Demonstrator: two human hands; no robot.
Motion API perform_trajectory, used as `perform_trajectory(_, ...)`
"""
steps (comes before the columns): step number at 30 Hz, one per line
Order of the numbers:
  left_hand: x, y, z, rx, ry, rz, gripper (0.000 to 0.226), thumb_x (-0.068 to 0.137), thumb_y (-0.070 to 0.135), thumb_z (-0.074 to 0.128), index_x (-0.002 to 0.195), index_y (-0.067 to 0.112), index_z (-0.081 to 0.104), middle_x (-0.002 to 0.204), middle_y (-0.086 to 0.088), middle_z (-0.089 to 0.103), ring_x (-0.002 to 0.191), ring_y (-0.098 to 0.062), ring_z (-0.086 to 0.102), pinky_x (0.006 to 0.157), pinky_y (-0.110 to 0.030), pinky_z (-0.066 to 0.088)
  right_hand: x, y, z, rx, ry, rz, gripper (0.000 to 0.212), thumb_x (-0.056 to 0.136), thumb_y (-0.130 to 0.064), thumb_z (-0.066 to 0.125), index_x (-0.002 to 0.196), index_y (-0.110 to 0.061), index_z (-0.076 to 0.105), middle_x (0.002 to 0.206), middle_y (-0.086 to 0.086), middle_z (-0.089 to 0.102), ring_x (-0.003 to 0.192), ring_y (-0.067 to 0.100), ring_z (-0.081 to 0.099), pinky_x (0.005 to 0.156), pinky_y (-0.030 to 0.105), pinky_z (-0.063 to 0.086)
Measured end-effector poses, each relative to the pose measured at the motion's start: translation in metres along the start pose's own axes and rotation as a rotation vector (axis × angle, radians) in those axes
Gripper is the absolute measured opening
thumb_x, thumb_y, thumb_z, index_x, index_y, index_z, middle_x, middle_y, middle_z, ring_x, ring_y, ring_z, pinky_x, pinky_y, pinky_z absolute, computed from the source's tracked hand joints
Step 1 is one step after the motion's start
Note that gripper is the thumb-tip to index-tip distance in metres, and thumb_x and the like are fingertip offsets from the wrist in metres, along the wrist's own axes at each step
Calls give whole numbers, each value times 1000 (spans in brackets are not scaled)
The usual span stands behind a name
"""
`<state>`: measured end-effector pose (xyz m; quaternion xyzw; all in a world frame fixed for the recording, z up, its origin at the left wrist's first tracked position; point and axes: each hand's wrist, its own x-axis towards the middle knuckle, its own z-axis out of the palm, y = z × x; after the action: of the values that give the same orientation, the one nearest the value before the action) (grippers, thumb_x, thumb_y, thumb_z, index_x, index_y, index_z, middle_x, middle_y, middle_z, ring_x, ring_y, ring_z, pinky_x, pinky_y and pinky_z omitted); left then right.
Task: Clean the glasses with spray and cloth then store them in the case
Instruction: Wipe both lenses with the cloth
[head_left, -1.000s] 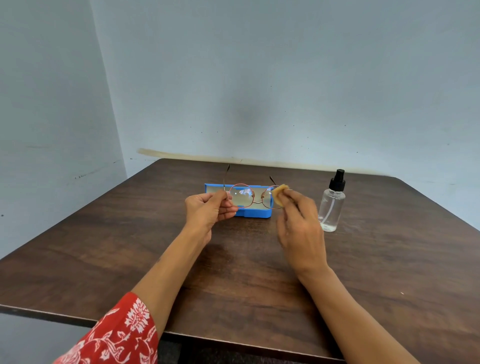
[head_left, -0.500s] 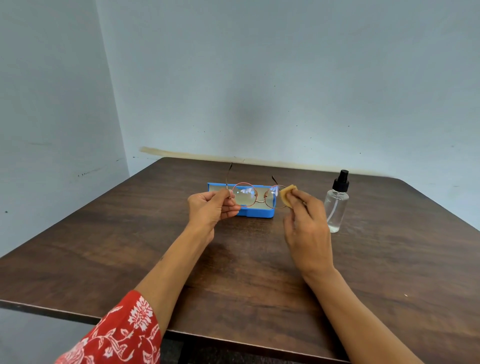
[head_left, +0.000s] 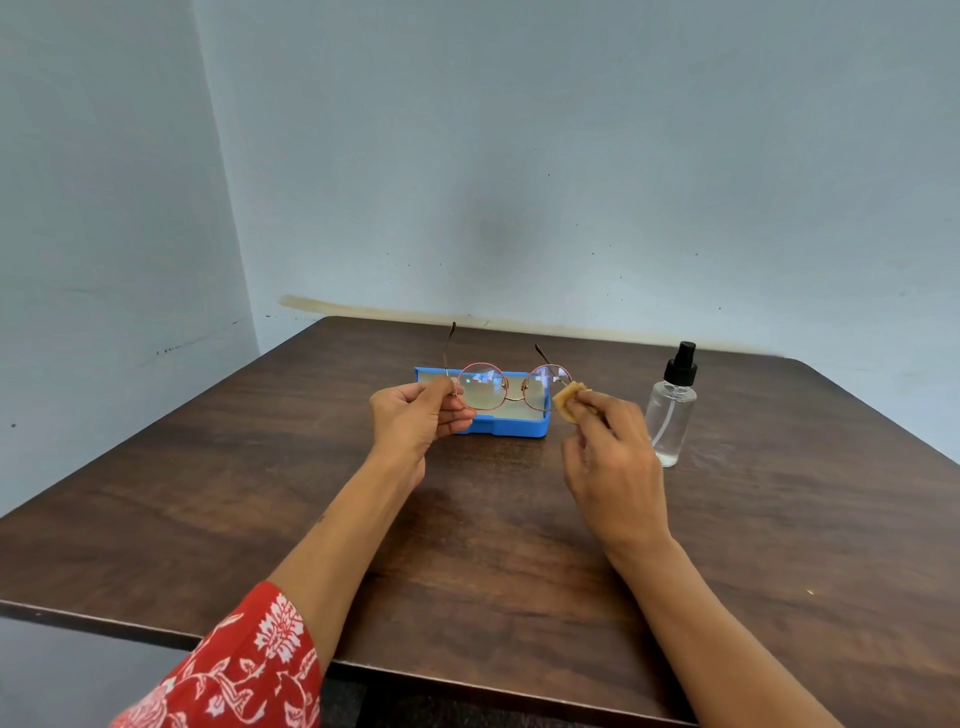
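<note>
I sit at a dark brown wooden table (head_left: 467, 519) with a streaky grain and rounded far corners; its near edge catches a thin line of light. It is pushed into a corner where two pale blue-grey walls meet: the back wall (head_left: 571, 156) straight ahead of me, the side wall (head_left: 104, 208) on my left. Both are scuffed and speckled with small dark marks (the side one has a faint scratch line low down). A yellowish stain (head_left: 415, 312) runs along the back wall just above the tabletop. The light is soft and even.
</note>
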<state>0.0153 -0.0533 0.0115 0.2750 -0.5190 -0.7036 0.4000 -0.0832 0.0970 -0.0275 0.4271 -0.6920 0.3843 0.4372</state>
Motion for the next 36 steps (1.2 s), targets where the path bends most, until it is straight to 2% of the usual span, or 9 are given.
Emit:
perform_trajectory(3, -1, -1, 0, 16, 6, 37, 14, 81, 0, 64, 67, 1, 67, 47, -4, 64, 45, -13, 64, 50, -22, 57, 0, 2, -1, 36, -3, 172, 28, 78, -3, 52, 99, 3, 69, 99, 12, 65, 93, 25, 58, 82, 21, 41)
perform_trajectory(6, -1, -1, -1, 27, 4, 104, 15, 82, 2, 65, 68, 2, 68, 48, -4, 64, 46, -13, 64, 50, -21, 56, 0, 8, -5, 117, 4, 411, 23, 80, 4, 57, 99, 1, 69, 98, 13, 67, 90, 28, 62, 78, 16, 40)
perform_trajectory(11, -3, -3, 0, 160, -64, 330, 16, 85, 6, 66, 69, 6, 68, 51, 0, 65, 48, -12, 65, 52, -20, 56, 3, 10, -11, 275, 11, 736, 21, 89, -5, 56, 104, -9, 70, 89, -3, 65, 71, 6, 55, 64, -4, 35)
perform_trajectory(13, -4, -5, 1, 229, -109, 419, 15, 85, 6, 65, 71, 10, 68, 54, -1, 66, 51, -12, 66, 55, -21, 56, 2, 13, -9, 335, 8, 848, 19, 90, -9, 56, 102, -14, 70, 84, -4, 65, 72, 7, 58, 65, 1, 38)
perform_trajectory(17, -6, -7, 0, 289, -142, 505, 7, 85, 5, 65, 83, 9, 70, 66, -7, 69, 56, -12, 68, 58, -19, 56, -3, 24, 3, 501, 23, 1066, 18, 88, -14, 60, 82, -30, 66, 83, -2, 68, 82, 19, 67, 83, 41, 55)
perform_trajectory(19, -6, -7, 0, 301, -152, 525, 5, 84, 6, 66, 84, 8, 71, 67, -6, 69, 59, -15, 69, 60, -20, 57, -2, 24, 3, 530, 30, 1114, 22, 87, -15, 61, 76, -34, 65, 84, -4, 69, 84, 18, 66, 83, 46, 54)
perform_trajectory(22, -7, -8, 1, 331, -158, 526, 5, 84, 6, 67, 84, 8, 71, 68, -5, 69, 59, -14, 70, 59, -22, 58, 0, 21, 1, 570, 24, 1137, 20, 89, -13, 60, 81, -31, 64, 86, -3, 67, 83, 18, 66, 81, 46, 56)
perform_trajectory(31, -4, -11, 0, 391, -161, 544, 8, 84, 9, 66, 89, 6, 72, 71, -3, 70, 64, -15, 71, 63, -27, 60, 3, 10, -4, 580, 45, 936, 16, 93, -15, 54, 101, -22, 66, 91, -1, 69, 86, 17, 67, 80, 33, 55)
perform_trajectory(36, -2, -13, -2, 472, -196, 620, 12, 83, 14, 68, 93, 7, 72, 75, -2, 70, 67, -13, 71, 68, -33, 60, 6, 7, -7, 755, 104, 1103, 25, 97, -14, 44, 98, -15, 69, 88, -2, 67, 78, 14, 68, 78, 26, 55)
